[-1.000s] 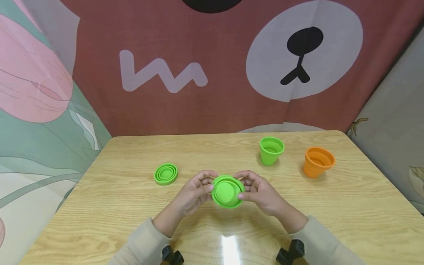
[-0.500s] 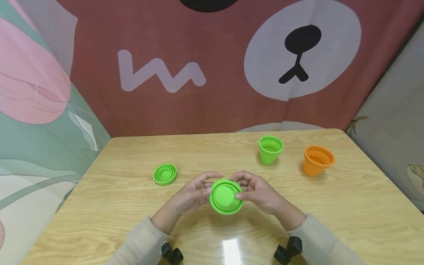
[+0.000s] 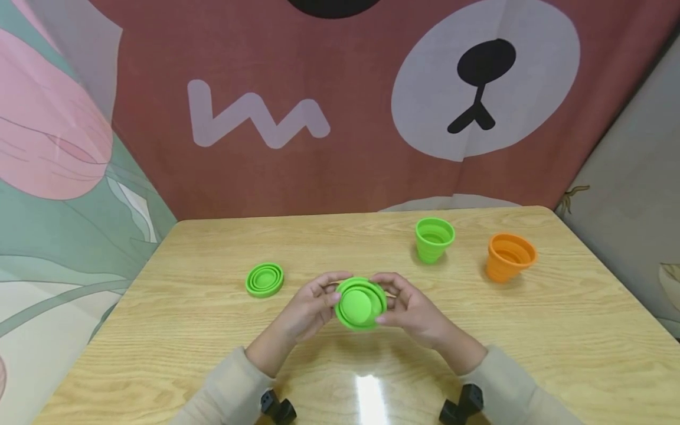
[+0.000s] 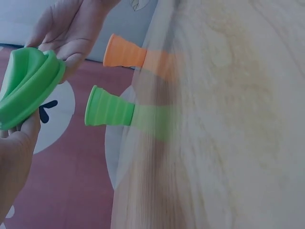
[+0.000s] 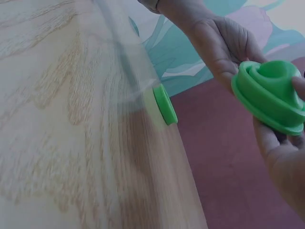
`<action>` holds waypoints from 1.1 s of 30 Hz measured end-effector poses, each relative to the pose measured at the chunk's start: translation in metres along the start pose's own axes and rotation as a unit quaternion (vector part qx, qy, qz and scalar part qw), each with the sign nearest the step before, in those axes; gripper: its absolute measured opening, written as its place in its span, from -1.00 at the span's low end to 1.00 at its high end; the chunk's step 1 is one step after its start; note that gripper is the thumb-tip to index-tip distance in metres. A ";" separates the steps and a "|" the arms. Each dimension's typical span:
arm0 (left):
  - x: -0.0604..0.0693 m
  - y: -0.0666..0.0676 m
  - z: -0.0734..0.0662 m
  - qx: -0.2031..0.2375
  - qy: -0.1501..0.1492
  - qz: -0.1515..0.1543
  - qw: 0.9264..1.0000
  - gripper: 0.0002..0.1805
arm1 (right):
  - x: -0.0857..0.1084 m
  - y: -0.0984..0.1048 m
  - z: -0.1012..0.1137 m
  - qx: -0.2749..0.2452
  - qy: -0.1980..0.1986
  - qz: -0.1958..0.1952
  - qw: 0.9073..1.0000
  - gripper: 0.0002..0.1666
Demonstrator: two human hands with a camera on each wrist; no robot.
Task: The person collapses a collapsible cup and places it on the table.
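Note:
A green collapsible cup (image 3: 357,306), mostly folded into rings, is held above the table between both hands. My left hand (image 3: 312,310) grips its left rim, thumb in front and fingers behind. On the other side my right hand (image 3: 417,313) pinches the lower right rim with the thumb. In the right wrist view the folded cup (image 5: 271,98) has its middle pushed up out of the outer rings. The left wrist view shows the same cup (image 4: 31,88) tilted, its rim bent unevenly. Fingers behind the cup are partly hidden.
A flat, folded green cup (image 3: 264,280) lies left of the hands on the wooden table (image 3: 159,348). Farther back on the right stand an expanded green cup (image 3: 434,241) and an expanded orange cup (image 3: 510,258). A printed curtain (image 3: 350,165) hangs behind the table edge.
The held cup dips toward me, then comes back up and tilts a little. My right thumb has slid from the inner rings to the lower right rim. The other cups stay put.

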State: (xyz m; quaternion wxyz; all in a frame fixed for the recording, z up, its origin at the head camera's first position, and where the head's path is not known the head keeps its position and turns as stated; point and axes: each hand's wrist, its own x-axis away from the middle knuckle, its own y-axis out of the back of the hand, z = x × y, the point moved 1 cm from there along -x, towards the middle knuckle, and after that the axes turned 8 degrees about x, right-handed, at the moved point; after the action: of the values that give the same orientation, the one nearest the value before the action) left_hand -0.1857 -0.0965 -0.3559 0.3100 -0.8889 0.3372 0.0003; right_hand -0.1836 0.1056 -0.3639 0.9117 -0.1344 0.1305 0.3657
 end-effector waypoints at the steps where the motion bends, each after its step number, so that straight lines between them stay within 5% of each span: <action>1: 0.000 0.000 0.000 0.000 -0.001 -0.007 1.000 -0.65 | 0.000 -0.001 0.000 0.006 0.003 -0.003 1.000 -0.41; 13: 0.004 0.003 0.005 -0.037 -0.007 -0.020 0.999 -0.64 | -0.004 -0.008 0.005 0.042 0.021 -0.009 0.999 -0.41; 21: 0.005 0.002 0.005 -0.045 0.012 -0.026 0.999 -0.68 | -0.003 -0.008 0.007 0.083 -0.020 -0.053 0.995 -0.42; 27: 0.006 0.002 0.004 -0.048 0.023 -0.035 0.998 -0.67 | -0.005 -0.009 0.010 0.152 -0.077 -0.098 0.980 -0.41; 33: 0.005 0.004 0.004 -0.064 0.039 -0.060 0.995 -0.65 | -0.006 -0.007 0.010 0.253 -0.101 -0.129 0.953 -0.46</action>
State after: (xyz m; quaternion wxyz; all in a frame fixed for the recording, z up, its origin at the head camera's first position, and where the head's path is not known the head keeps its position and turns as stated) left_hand -0.1832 -0.0992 -0.3625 0.2383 -0.9251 0.2940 -0.0314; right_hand -0.1820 0.1005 -0.3518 0.9637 0.1227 0.1074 0.2112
